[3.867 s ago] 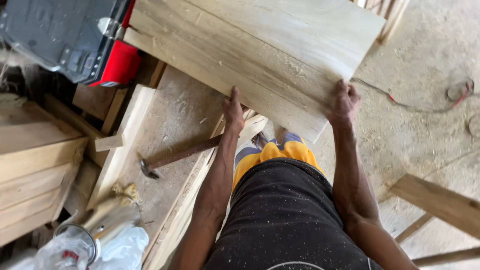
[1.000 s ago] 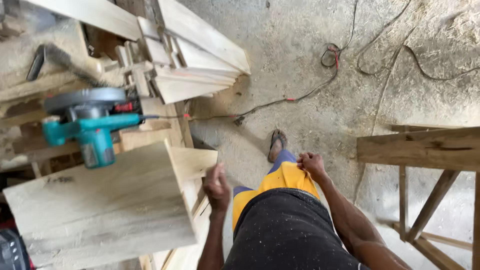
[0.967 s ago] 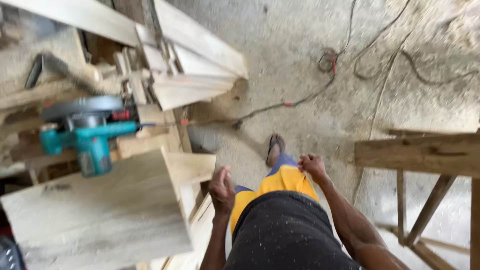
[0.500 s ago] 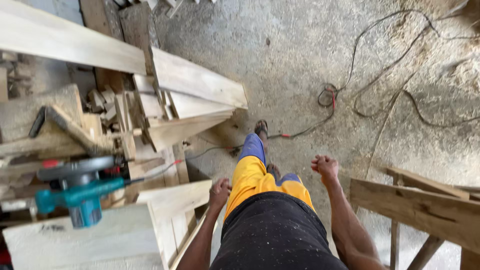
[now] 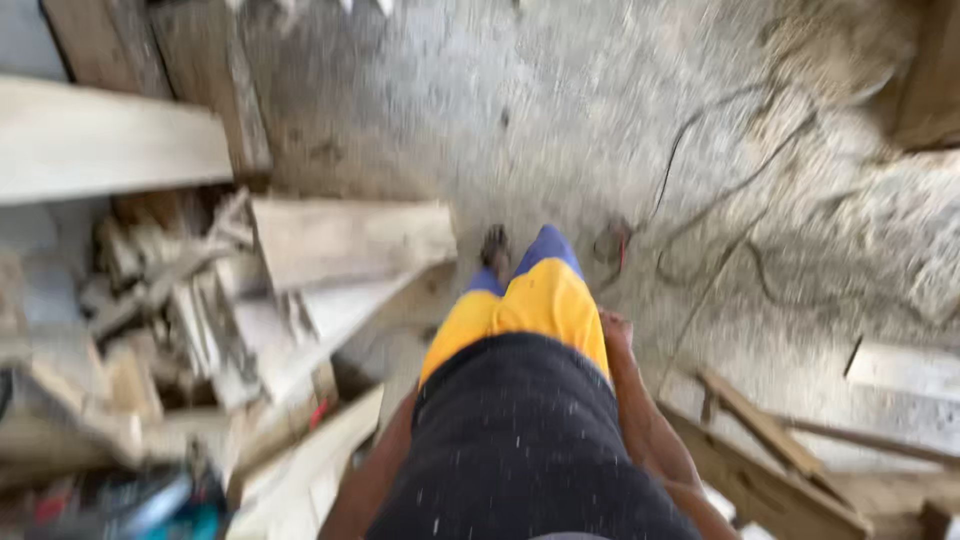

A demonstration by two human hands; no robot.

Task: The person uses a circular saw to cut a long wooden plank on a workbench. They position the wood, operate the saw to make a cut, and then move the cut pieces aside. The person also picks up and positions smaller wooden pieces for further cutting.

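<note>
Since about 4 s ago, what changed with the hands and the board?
Both hands let go of the wide board and dropped to the sides; the right hand hangs empty by the hip, the left is out of view. The person turned and walked off. The plank stack and floor cables stayed put.

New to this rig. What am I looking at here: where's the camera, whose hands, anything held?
There is no machine: a person works with bare hands, and the one camera sits on their head looking straight down. So you see their dark shirt, yellow and blue shorts and a foot on the concrete floor.

The picture is motion-blurred. The right hand hangs beside the hip, and nothing shows in it. The left arm runs down the other side, but its hand is not clearly visible.

On the left lie stacked wooden boards and offcuts. On the right, cables trail across the floor, with a wooden frame at the lower right.
</note>
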